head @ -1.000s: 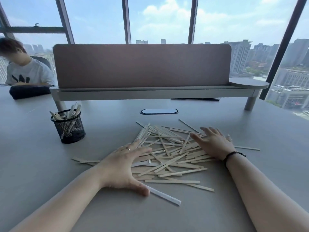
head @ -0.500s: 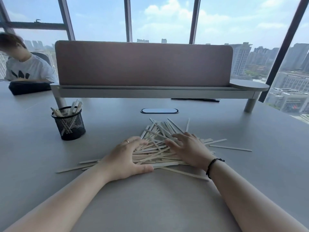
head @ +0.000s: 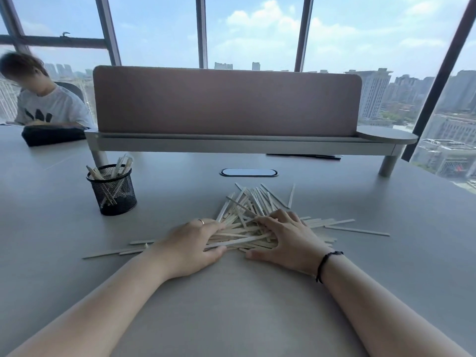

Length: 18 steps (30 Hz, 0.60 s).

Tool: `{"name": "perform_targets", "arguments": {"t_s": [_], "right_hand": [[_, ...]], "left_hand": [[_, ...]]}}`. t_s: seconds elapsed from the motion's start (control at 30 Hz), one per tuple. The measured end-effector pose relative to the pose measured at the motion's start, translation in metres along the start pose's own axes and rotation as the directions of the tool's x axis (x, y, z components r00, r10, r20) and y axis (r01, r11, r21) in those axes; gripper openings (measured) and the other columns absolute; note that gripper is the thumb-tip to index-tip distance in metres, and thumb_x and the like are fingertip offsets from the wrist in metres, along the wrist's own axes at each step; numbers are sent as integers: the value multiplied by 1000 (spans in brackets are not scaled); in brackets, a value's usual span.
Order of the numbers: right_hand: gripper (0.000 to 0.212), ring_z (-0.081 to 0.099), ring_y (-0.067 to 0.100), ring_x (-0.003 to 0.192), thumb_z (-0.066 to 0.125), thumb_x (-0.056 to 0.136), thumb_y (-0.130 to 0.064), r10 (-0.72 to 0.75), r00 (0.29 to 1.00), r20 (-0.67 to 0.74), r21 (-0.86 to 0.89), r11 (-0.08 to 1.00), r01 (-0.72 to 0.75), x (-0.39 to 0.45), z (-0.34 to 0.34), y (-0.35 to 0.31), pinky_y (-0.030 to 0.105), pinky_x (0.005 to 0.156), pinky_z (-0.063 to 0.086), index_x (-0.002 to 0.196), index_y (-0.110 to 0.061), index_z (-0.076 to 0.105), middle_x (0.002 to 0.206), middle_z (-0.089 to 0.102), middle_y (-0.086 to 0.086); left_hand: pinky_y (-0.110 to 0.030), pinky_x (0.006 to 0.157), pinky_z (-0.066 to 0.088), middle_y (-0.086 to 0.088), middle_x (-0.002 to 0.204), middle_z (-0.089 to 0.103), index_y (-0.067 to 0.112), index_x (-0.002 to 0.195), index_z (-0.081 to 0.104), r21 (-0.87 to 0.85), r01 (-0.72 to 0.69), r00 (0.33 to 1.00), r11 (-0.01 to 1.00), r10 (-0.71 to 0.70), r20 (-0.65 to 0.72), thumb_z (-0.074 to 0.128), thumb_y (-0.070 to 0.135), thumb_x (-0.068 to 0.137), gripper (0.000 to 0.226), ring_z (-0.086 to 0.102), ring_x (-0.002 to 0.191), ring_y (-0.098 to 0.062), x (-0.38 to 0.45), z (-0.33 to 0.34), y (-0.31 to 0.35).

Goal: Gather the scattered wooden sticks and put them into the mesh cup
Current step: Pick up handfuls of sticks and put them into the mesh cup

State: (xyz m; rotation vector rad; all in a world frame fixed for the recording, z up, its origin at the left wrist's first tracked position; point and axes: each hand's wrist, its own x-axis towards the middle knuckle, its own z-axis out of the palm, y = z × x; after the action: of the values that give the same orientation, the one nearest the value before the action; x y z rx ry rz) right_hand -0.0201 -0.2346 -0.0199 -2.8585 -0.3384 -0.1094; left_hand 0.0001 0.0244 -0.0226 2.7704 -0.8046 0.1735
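Lying criss-crossed, pale flat wooden sticks (head: 247,228) — left hand (head: 190,243), right hand (head: 286,238) grip spread, pressing

A single wide-angle head camera looks forward and down across a grey table (head: 77,253), close above the wearer's two forearms, which run in from the bottom corners. The view faces a desk divider (head: 226,101) and tall windows (head: 252,29) beyond, straight lines bowing towards the frame's edges. No second view shares the scene.
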Motion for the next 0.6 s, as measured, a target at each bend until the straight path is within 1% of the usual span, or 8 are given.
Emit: {"name": "perform_targets", "arguments": {"t_s": [0.07, 0.13, 0.23, 0.3, 0.37, 0.47, 0.53, 0.6], "right_hand": [[100, 34, 16, 130, 42, 56, -99, -4, 999, -33, -9, 1000, 4, 1, 1, 1, 36, 111, 30, 141, -47, 42, 128, 46, -12], [93, 39, 16, 125, 44, 58, -97, -10, 998, -68, -8, 1000, 9, 1, 1, 1, 35, 107, 32, 135, -46, 48, 121, 48, -13], [82, 46, 14, 118, 51, 61, -92, -36, 996, -86, 1, 999, 36, 3, 0, 2, 30, 99, 35, 127, -43, 53, 114, 51, -13], [78, 51, 13, 110, 56, 62, -89, -50, 996, -67, 32, 998, 53, 4, -1, 2, 29, 89, 39, 123, -41, 55, 110, 52, -13], [74, 52, 11, 99, 59, 61, -88, -54, 997, -54, 48, 997, 56, 5, -3, 3, 28, 81, 41, 117, -40, 55, 107, 53, -14], [67, 52, 11, 87, 61, 62, -86, -50, 996, -68, 38, 998, 52, 7, -2, 3, 30, 72, 42, 110, -39, 53, 100, 54, -15], [67, 52, 11, 86, 60, 62, -87, -47, 996, -82, 25, 998, 49, 8, -1, 2, 30, 72, 43, 110, -39, 53, 99, 55, -15], [69, 55, 12, 90, 57, 62, -89, -44, 995, -86, 15, 999, 46, 9, 0, 3, 30, 75, 45, 111, -39, 54, 104, 57, -14]], "left_hand": [[-32, 107, 41, 15, 150, 47, 33, 148, 40, 57, 11, 1000, 998, -10, -5, 44, 69, 89, 69, 45, 137, -13, 0, 0, -2], [-35, 108, 39, 10, 149, 47, 31, 149, 37, 104, 50, 999, 993, -48, -17, 38, 78, 85, 79, 42, 137, -17, 1, 1, -4], [-33, 108, 37, 6, 138, 52, 32, 145, 44, 112, 83, 996, 990, -80, -31, 20, 95, 68, 103, 45, 131, -17, 4, 3, -10], [-32, 105, 39, 6, 129, 54, 34, 139, 51, 83, 75, 997, 994, -72, -40, 14, 99, 62, 107, 48, 126, -16, 8, 6, -14], [-33, 98, 42, 6, 120, 56, 33, 129, 56, 52, 55, 997, 997, -52, -54, 16, 102, 59, 106, 53, 118, -17, 12, 8, -17], [-33, 84, 46, 10, 105, 56, 34, 115, 55, 3, 39, 997, 999, -39, -73, 23, 102, 60, 94, 57, 104, -16, 15, 10, -19], [-34, 78, 46, 11, 100, 57, 32, 109, 54, -14, 32, 994, 999, -34, -100, 24, 102, 59, 91, 59, 97, -16, 15, 11, -20], [-33, 73, 44, 10, 99, 61, 29, 105, 54, 14, 9, 990, 1000, -7, -140, 26, 100, 61, 87, 61, 93, -19, 15, 10, -19]]}}
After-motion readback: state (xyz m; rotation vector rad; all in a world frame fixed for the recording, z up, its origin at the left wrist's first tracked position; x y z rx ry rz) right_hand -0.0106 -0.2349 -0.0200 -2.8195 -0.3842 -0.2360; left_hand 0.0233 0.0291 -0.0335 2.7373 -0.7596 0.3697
